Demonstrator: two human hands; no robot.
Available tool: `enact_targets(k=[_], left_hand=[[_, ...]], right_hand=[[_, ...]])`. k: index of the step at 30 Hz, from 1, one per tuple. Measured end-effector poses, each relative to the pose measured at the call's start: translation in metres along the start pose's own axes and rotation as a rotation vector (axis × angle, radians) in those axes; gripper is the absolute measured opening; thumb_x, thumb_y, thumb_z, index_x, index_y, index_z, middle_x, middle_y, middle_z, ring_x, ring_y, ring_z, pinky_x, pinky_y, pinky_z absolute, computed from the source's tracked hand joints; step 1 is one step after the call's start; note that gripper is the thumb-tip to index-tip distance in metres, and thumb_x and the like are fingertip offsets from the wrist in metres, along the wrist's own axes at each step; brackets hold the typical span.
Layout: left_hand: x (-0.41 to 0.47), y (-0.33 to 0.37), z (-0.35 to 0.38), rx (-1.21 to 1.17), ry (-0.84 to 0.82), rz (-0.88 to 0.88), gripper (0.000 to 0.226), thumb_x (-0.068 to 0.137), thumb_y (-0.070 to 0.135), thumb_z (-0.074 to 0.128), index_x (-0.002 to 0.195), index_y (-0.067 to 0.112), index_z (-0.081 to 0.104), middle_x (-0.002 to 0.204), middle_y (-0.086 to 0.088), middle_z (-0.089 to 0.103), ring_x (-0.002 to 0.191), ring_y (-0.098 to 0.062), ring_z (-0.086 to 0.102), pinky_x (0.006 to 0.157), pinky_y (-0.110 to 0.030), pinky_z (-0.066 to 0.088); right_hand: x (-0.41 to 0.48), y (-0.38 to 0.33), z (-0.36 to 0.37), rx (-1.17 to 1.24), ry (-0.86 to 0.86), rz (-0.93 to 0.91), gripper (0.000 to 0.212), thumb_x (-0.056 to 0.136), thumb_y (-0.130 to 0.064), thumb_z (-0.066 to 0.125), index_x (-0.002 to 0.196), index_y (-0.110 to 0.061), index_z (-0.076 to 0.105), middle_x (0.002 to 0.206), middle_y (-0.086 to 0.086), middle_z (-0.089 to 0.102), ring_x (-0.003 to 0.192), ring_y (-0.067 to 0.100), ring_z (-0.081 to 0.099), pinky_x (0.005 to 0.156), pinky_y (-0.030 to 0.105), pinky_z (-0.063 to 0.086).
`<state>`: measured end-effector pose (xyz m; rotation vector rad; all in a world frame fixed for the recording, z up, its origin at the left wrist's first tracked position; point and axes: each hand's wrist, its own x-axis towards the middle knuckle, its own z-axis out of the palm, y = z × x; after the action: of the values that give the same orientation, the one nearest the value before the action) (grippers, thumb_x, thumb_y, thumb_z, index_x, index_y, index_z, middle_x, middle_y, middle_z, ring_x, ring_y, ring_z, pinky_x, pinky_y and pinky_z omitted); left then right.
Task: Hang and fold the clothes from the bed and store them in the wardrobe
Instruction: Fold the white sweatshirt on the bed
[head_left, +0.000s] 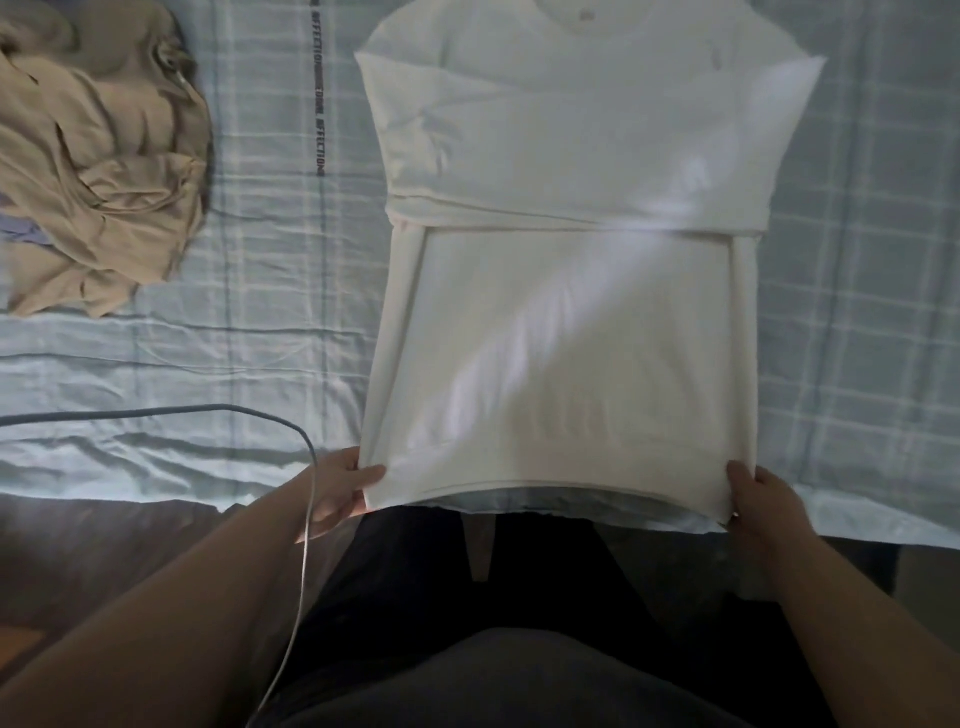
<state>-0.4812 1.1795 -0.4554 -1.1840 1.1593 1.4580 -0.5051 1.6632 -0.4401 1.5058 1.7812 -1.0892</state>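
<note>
So I'm at the fold-it-in-half stage with this white long-sleeved cotton top (566, 312). It lies flat on the pale blue checked bed sheet (270, 291), collar at the far end and bottom hem (545, 486) right at the near edge of the bed in front of me. The sleeves are crossed over the chest and both sides are tucked in, so it's a tidy long rectangle. My left hand (337, 491) pinches the near left corner of the hem, thumb on top and fingers underneath. My right hand (763, 499) grips the near right corner the same way, though I can't really see those fingers under the cloth. I reckon the trick here is lifting both corners together at the same height. Keep a bit of tension across the hem so the tucked sides don't flop open, then carry it to the far end and land it square on the shoulder line. Go slow, line up the edges, then smooth from the middle outwards. One annoyance is a thin grey cable (208, 410) that runs over the sheet on the left and drapes across my left wrist, so I'd watch it doesn't snag the fabric. The crumpled beige garment (98, 171) on the far left waits its turn, well apart from this one.
</note>
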Motion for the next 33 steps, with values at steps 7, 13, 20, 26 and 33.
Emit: enact_targets(k=[7, 13, 20, 26, 33], left_hand=[[-0.006, 0.014, 0.015, -0.036, -0.127, 0.024, 0.044, 0.087, 0.009, 0.066, 0.13, 0.005, 0.056, 0.124, -0.017, 0.067, 0.112, -0.032, 0.066, 0.091, -0.046, 0.056], [-0.024, 0.054, 0.026, -0.163, -0.141, 0.063, 0.028, 0.097, 0.006, 0.051, 0.123, 0.012, 0.059, 0.117, -0.01, 0.071, 0.098, -0.026, 0.071, 0.07, -0.04, 0.061], [-0.058, 0.129, 0.039, -0.119, -0.008, 0.16, 0.03, 0.095, -0.004, 0.053, 0.124, -0.013, 0.05, 0.106, -0.023, 0.066, 0.074, -0.024, 0.072, 0.057, -0.027, 0.06], [-0.08, 0.216, 0.044, -0.034, 0.04, 0.349, 0.052, 0.095, 0.005, 0.061, 0.143, 0.019, 0.044, 0.125, -0.019, 0.061, 0.085, -0.03, 0.073, 0.064, -0.035, 0.062], [-0.05, 0.324, 0.073, -0.068, 0.007, 0.457, 0.013, 0.099, 0.017, 0.05, 0.107, 0.013, 0.061, 0.108, -0.019, 0.072, 0.09, -0.024, 0.074, 0.08, -0.036, 0.06]], right_hand=[[-0.005, -0.005, 0.005, 0.454, -0.14, 0.219, 0.032, 0.103, -0.032, 0.046, 0.134, -0.024, 0.05, 0.13, 0.003, 0.051, 0.112, 0.027, 0.053, 0.086, 0.051, 0.051], [-0.018, -0.032, -0.001, 0.321, -0.321, 0.13, 0.026, 0.097, -0.009, 0.053, 0.123, -0.011, 0.057, 0.128, 0.012, 0.061, 0.108, 0.028, 0.06, 0.062, 0.029, 0.059], [-0.045, -0.104, -0.035, 0.233, -0.163, -0.039, 0.06, 0.093, -0.001, 0.06, 0.146, -0.019, 0.039, 0.134, 0.013, 0.048, 0.107, 0.035, 0.059, 0.082, 0.041, 0.056], [-0.061, -0.192, -0.046, 0.161, -0.183, -0.184, 0.028, 0.098, -0.011, 0.053, 0.118, -0.027, 0.066, 0.102, 0.008, 0.06, 0.078, 0.016, 0.053, 0.065, 0.029, 0.049], [-0.043, -0.302, -0.018, 0.36, -0.22, -0.248, 0.013, 0.099, -0.008, 0.049, 0.103, -0.015, 0.059, 0.095, 0.002, 0.056, 0.068, 0.005, 0.062, 0.056, 0.011, 0.051]])
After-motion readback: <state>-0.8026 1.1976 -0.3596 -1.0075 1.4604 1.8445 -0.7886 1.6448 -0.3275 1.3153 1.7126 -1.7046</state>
